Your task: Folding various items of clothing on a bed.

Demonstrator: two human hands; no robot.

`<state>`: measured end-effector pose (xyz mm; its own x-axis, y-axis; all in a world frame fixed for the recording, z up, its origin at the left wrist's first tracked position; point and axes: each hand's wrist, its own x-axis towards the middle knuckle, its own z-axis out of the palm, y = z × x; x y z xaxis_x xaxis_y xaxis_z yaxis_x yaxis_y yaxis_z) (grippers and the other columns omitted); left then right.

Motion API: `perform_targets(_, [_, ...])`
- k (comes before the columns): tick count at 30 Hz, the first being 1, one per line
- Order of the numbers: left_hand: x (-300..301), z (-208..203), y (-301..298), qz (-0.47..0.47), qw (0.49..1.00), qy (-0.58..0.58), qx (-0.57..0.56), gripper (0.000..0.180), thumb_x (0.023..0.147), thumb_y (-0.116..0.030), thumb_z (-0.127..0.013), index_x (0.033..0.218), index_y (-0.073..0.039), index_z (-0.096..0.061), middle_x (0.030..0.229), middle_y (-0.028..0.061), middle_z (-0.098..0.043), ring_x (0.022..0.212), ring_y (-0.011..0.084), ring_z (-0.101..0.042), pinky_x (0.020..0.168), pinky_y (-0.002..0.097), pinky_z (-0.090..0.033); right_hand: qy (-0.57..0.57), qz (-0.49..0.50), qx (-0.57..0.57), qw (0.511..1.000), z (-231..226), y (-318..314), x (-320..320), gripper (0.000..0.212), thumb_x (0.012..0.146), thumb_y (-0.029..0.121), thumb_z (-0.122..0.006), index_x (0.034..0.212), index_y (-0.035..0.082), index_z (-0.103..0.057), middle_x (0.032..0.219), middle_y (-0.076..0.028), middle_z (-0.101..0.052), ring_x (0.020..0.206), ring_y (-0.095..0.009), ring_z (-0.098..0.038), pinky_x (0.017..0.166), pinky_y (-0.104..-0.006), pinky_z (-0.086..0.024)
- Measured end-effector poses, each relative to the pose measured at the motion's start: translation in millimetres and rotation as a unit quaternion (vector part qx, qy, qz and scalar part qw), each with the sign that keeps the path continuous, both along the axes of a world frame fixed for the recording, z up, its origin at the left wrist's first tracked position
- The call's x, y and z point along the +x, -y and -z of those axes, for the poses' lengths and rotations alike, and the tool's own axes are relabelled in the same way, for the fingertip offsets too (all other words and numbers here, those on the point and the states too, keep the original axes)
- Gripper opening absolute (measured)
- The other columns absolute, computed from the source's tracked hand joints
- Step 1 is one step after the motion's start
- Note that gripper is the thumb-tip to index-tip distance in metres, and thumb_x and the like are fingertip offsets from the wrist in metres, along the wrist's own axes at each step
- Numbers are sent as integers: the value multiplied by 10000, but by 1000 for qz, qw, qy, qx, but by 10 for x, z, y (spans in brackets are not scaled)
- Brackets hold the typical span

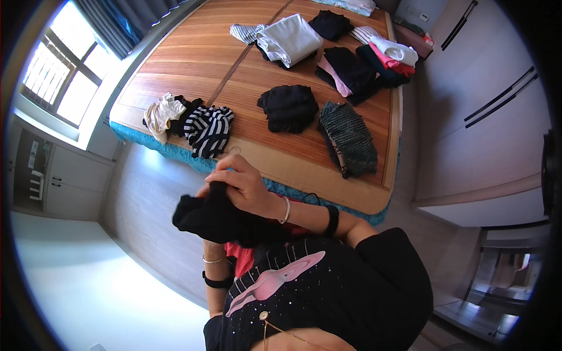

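In front of my chest I hold up a bunched black garment (202,216). My right hand (241,182) is closed on its upper edge, with the fingers pinching a fold. The garment covers most of my left hand (202,191); only a little of its fingers shows at the top edge, against the cloth. What kind of garment it is cannot be made out. Just beyond my hands, a black-and-white striped garment (209,130) lies crumpled on the bed beside a cream garment (164,116) and a black one (186,111).
The bed (193,64) has a slatted wooden mat. On it lie a folded black garment (288,107), a dark green knit (348,139), a white folded cloth (289,40), and stacked dark clothes (351,69). Wardrobe doors (486,99) stand on the right, a window (61,64) on the left.
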<state>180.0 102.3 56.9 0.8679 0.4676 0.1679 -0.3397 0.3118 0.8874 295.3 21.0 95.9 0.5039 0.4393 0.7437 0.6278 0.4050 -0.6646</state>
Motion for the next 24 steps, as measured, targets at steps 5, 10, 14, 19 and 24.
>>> perform_targets(5, [-52,-363,-255,-202,780,-100,583,460,887,-113,-559,1302,-19,-384,1192,110,-483,1101,204,-494,942,312,-403,10,-39,15,999,-331,-232,58,221,694,-66,-536,883,38,-585,921,-120,-533,874,-289,-555,761,-335,-455])
perform_targets(10, [-250,-465,-604,-187,911,-15,366,295,890,-114,-554,1144,-5,-450,1230,132,-482,1139,214,-462,1002,330,-338,46,-114,13,992,-576,-475,131,227,686,-68,-530,894,17,-561,864,-124,-539,845,-302,-565,756,-326,-455])
perform_targets(14, [-1018,-227,-1365,-307,740,-48,597,394,928,-134,-519,1277,27,-433,1306,134,-461,1196,228,-435,1028,344,-310,41,-97,4,994,-819,-604,313,121,745,40,-593,863,19,-602,827,-167,-609,790,-329,-602,721,-374,-476])
perform_targets(19, [-1152,-1335,-1545,-368,803,-120,452,248,871,-64,-538,1092,45,-562,994,88,-609,910,158,-548,837,271,-427,26,-72,-85,993,-1129,-773,956,213,831,158,-615,1013,56,-657,832,-103,-667,750,-215,-636,715,-327,-503])
perform_targets(24, [-1342,-2003,-1730,-349,710,-113,601,162,842,-79,-557,950,35,-598,827,64,-595,768,128,-538,724,249,-440,69,-130,-77,986,-1569,-1091,1152,210,802,55,-618,1004,-2,-624,924,-54,-646,862,-137,-591,783,-277,-473])
